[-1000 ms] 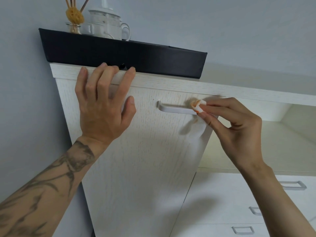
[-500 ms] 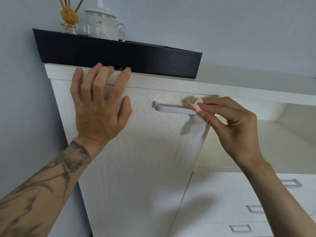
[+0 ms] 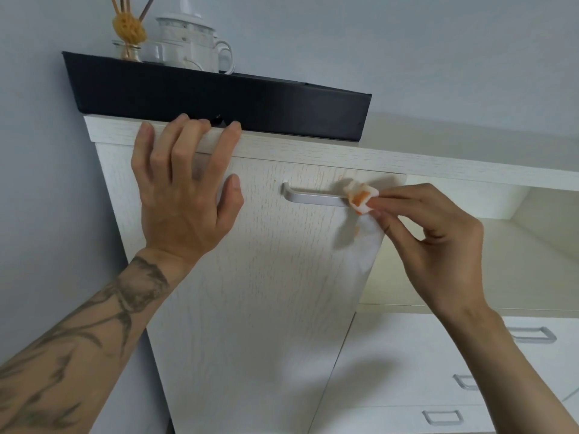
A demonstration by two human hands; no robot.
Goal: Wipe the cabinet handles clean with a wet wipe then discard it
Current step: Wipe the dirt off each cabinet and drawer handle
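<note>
Mid-wipe, task far from done. Right hand [image 3: 438,242] pinches the wet wipe [image 3: 362,197], orange-stained, against the right end of the cabinet door handle [image 3: 313,198]. Left hand [image 3: 185,195] lies flat, fingers straight, bracing the door [image 3: 257,292]. Drawer handles [image 3: 532,335] lower right likely remain; discarding still left.

We note: cabinet door [image 3: 266,292] pale wood grain, matt, finely streaked; handle [image 3: 313,197] brushed metal, satin sheen, smooth; wet wipe [image 3: 362,195] soft white fibrous cloth, crumpled, orange-stained. We read box [image 3: 219,98] as matt black, smooth; jug [image 3: 188,39] as glossy white ceramic.
</note>
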